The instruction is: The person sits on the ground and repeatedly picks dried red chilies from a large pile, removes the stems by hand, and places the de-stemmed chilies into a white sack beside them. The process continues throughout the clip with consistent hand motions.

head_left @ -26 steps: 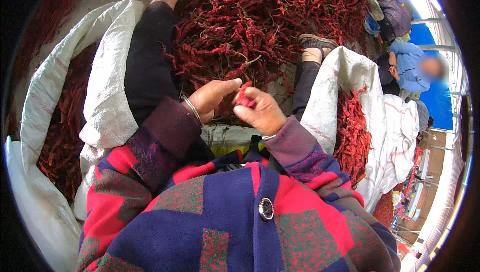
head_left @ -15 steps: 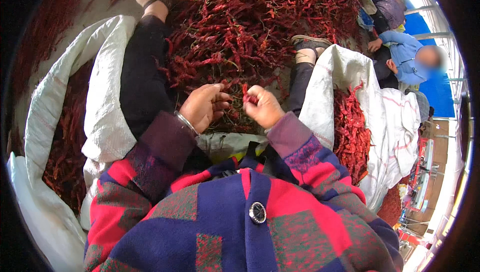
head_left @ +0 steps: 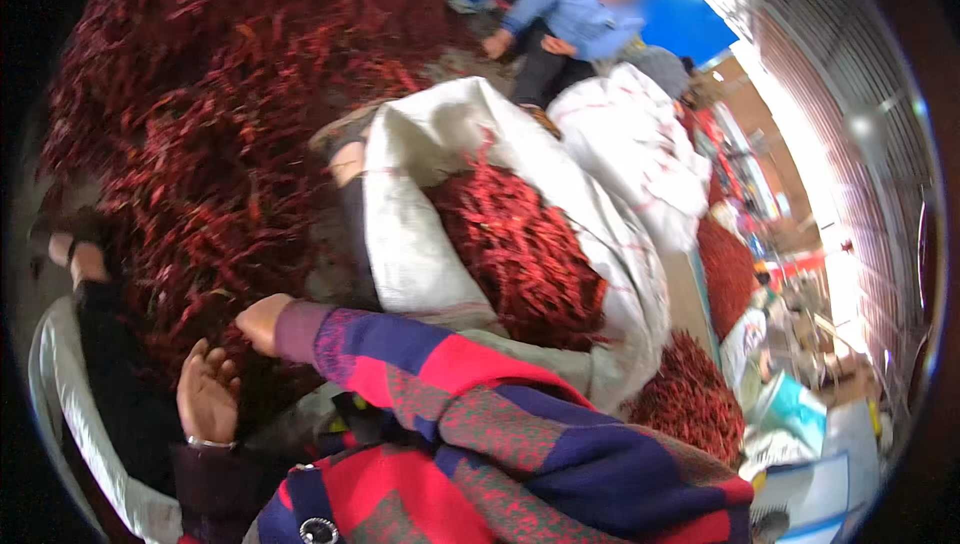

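Left grip: left hand (head_left: 208, 396) loosely open, palm upturned, fingers bent, thin silver-coloured bangle (head_left: 210, 442) at the wrist
Right grip: cannot tell; right hand (head_left: 262, 322) is blurred, its fingers hidden
Right arm: patchwork sleeve (head_left: 465, 369) of red, navy and mottled green reaching away from the body
Chillies: long, wrinkled, dark-red dried chillies (head_left: 215, 164) heaped on the floor beyond both hands
Sack: open white woven sack (head_left: 415, 254) right of the right hand, more chillies inside
Writing: background packages (head_left: 790, 419) too blurred to read
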`<state>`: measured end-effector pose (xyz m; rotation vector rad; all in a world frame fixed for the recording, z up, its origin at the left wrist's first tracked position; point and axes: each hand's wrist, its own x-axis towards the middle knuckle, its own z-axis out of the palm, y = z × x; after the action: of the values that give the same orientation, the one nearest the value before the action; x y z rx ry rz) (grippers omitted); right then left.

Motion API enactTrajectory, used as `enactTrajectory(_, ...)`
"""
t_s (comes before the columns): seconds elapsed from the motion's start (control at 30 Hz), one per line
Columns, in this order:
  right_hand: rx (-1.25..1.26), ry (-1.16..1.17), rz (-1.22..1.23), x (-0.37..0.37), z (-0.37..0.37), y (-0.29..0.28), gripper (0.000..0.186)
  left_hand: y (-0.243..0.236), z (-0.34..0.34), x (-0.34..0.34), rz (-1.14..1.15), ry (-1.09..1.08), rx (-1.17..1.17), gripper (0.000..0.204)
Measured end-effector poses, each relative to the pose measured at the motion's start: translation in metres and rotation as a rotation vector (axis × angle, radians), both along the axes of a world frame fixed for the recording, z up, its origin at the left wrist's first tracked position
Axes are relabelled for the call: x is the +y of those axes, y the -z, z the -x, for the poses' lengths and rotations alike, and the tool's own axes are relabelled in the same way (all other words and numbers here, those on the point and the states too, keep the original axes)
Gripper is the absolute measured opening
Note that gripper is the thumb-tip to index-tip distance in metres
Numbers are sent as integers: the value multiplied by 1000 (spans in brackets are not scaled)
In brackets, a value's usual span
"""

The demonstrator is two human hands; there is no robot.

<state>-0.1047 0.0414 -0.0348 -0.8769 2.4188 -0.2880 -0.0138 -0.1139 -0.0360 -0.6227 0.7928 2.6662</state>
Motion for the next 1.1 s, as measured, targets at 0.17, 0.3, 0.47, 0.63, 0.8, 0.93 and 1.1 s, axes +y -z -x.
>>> enactTrajectory(0.17, -51, 341, 363, 26, 4, -20, 28, -10, 2, 19, 272, 79, 169, 25)
enactTrajectory(0.3, -347, 561, 664, -2, -17, -41, 38, -5, -6, 19, 461, 246, 318, 22)
enactTrajectory(0.47, -562, 728, 841, -10, -37, -48, 53, 0, -10, 23, 403, 314, 367, 19)
enactTrajectory(0.63, -454, 787, 911, 0, -34, -28, 43, -28, -11, 28, 290, 338, 375, 17)
enactTrajectory(0.8, -463, 679, 782, -13, -43, -58, 15, -24, -10, 12, 558, 358, 212, 17)
enactTrajectory(0.93, -832, 815, 1061, -6, -54, -48, 13, -27, -9, 2, 845, 559, 422, 19)
enactTrajectory(1.1, -814, 683, 1012, -7, -64, -53, 8, -29, -15, 0, 661, 535, 369, 14)
